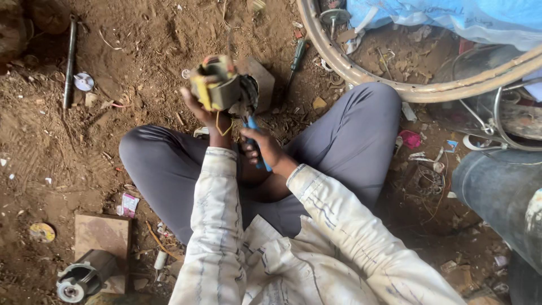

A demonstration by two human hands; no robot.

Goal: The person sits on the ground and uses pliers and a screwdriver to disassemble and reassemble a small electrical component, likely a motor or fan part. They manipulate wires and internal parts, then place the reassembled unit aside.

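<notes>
I sit cross-legged on bare dirt. My left hand (204,110) holds up a small motor part (221,87), a yellowish block with dark metal and windings, above my knees. My right hand (261,149) grips a blue-handled tool (255,148) just below it, its tip pointing up into the underside of the part. Both sleeves are pale and streaked. The tool's tip is hidden behind the part.
A green-handled screwdriver (296,59) lies on the dirt beyond the part. A metal wheel rim (395,87) curves across the upper right under a blue sheet (451,14). A metal rod (69,59) lies upper left. A wooden block (103,234) and a cylindrical motor housing (82,277) sit lower left.
</notes>
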